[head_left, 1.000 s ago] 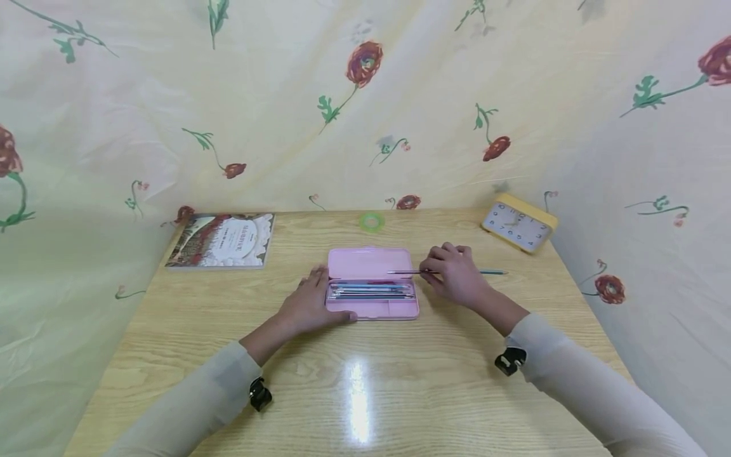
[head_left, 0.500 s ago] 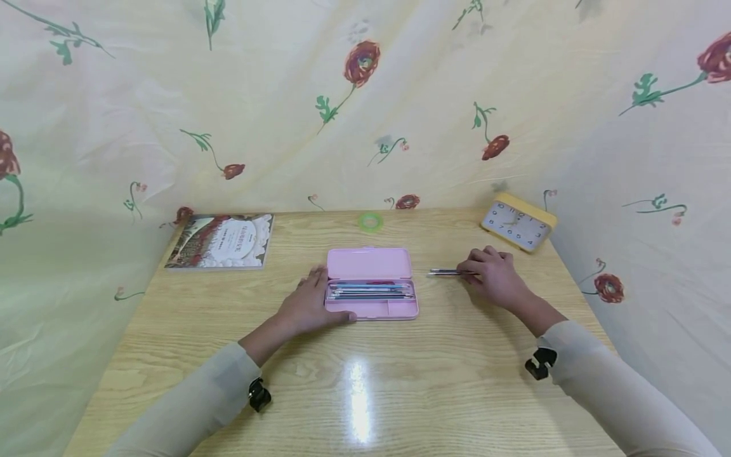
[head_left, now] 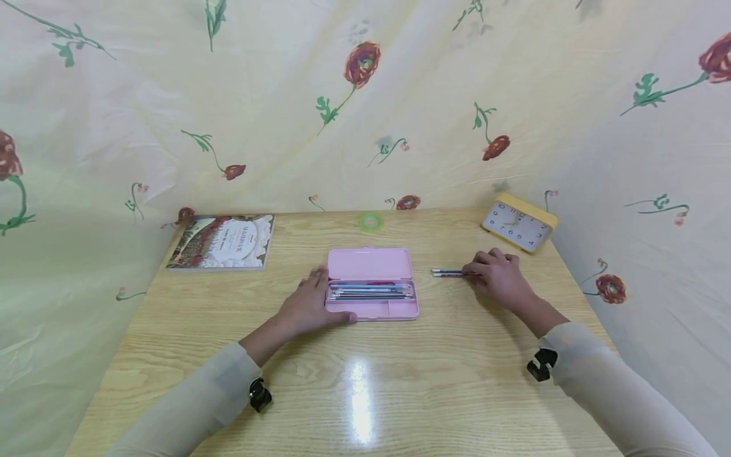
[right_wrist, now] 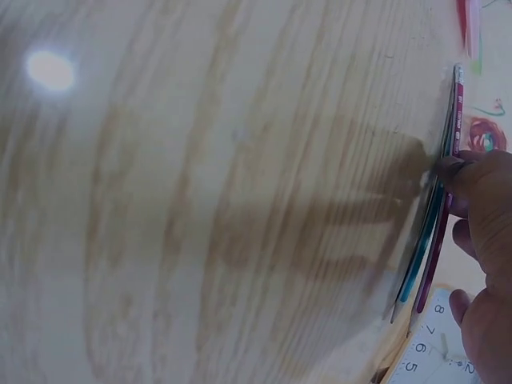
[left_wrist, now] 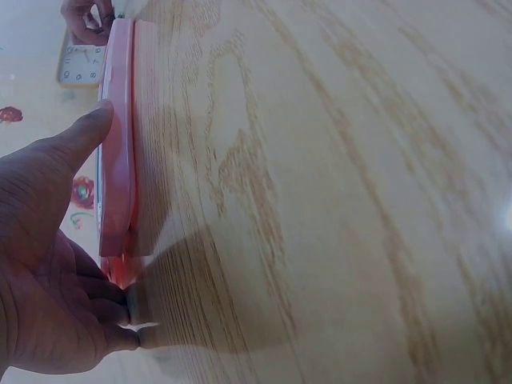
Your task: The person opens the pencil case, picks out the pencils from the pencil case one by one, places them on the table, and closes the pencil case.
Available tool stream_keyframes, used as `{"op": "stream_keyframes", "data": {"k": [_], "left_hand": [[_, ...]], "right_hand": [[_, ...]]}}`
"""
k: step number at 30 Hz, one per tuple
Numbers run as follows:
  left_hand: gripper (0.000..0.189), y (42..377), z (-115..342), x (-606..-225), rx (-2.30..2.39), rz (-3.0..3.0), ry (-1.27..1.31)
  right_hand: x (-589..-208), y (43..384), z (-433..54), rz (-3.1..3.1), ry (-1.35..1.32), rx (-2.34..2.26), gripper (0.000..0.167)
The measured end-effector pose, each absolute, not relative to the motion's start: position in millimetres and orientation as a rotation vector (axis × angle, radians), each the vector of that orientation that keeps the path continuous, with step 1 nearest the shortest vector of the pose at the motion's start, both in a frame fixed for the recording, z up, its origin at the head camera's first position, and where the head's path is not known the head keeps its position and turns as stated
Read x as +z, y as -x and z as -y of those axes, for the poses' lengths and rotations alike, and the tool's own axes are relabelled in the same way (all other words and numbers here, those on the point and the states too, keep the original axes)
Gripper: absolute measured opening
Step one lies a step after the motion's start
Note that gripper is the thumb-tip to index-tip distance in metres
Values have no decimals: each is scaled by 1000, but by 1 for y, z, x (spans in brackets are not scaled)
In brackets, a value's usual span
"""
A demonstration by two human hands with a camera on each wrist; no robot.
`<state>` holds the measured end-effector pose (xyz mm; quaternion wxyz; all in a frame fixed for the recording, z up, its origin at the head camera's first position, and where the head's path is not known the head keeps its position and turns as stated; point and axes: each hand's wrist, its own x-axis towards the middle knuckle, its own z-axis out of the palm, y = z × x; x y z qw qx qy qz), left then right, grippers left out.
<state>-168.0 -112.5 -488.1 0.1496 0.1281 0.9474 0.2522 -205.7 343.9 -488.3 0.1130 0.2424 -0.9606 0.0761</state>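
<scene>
In the head view my left hand [head_left: 308, 304] rests against the left end of an open pink pencil case [head_left: 374, 309]. Its thumb lies straight along the front edge, seen also in the left wrist view on the case's pink side [left_wrist: 120, 160]. Several pencils [head_left: 371, 291] lie inside the case. To the right of it, my right hand [head_left: 495, 276] pinches at two pencils lying side by side at the table surface. The right wrist view shows a maroon pencil [right_wrist: 436, 248] and a teal pencil [right_wrist: 418, 260], with fingertips across them. Whether both are gripped is unclear.
A yellow alarm clock [head_left: 518, 222] stands at the back right. A green roll of tape [head_left: 371, 221] lies behind the case, and a booklet [head_left: 223, 241] is at the back left. Flowered cloth [head_left: 274, 114] hangs behind the wooden table [head_left: 308, 393].
My right hand has moved right, away from the case, bringing the maroon pencil alongside the teal one. Since half a second ago it has barely moved. My left hand stays put.
</scene>
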Motion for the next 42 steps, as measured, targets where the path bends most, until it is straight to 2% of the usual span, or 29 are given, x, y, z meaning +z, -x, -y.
{"op": "stream_keyframes", "data": {"k": [14,29,36,42], "left_hand": [[140,168,113,-489,719,-2725,-367],[142,168,113,-488,712,-2718,-368],[141,168,113,-485,721,-2714,-363],[141,167,113,-485,714,-2713,-365]], "right_hand": [[-491,205,-341,2833,-710,207,17],[-491,206,-337,2798,-718,273,12],[-477,211,-311,2848,-734,366,15],[-474,211,-271,2841,-865,407,18]]}}
